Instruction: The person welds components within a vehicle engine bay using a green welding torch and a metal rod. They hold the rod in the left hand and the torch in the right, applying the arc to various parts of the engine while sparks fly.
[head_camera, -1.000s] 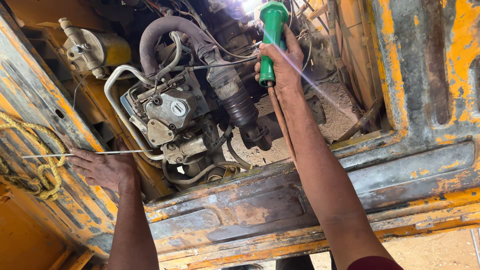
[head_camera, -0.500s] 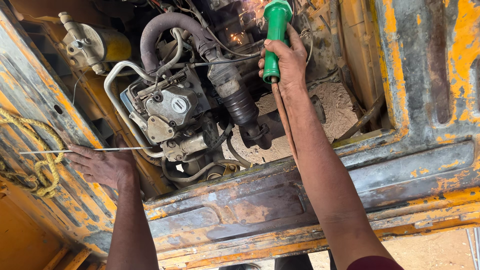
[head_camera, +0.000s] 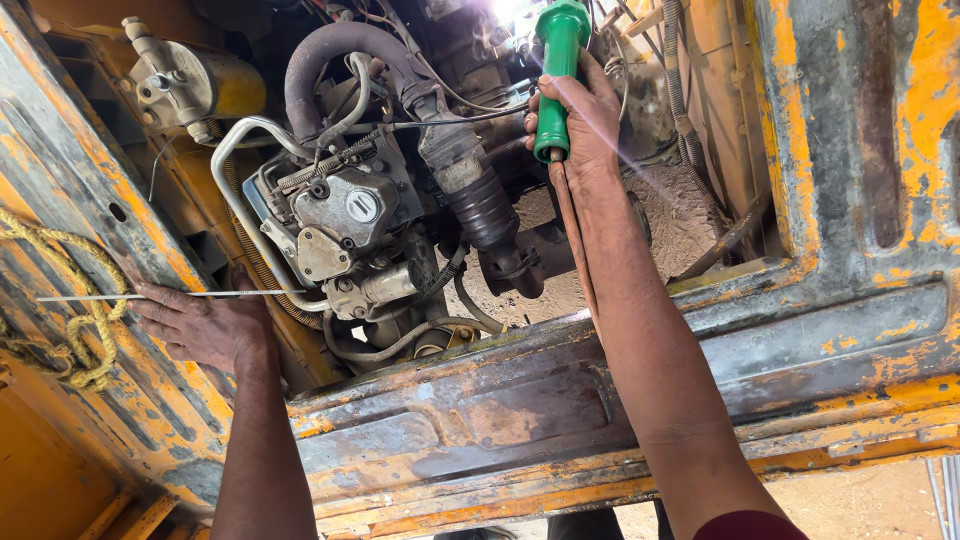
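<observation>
The green plastic-handled welding holder (head_camera: 556, 80) is gripped in the right hand (head_camera: 580, 120), raised beside the black rubber hoses (head_camera: 470, 190). The left hand (head_camera: 205, 328) pinches a thin metal rod (head_camera: 150, 295) against the rusted yellow frame (head_camera: 620, 400). A slip near the hoses could scorch them.

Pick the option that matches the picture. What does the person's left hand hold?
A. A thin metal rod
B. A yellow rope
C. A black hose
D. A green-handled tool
A: the left hand pinches a thin metal rod lying level against the worn yellow panel, while the green-handled tool is in the right hand.
</observation>
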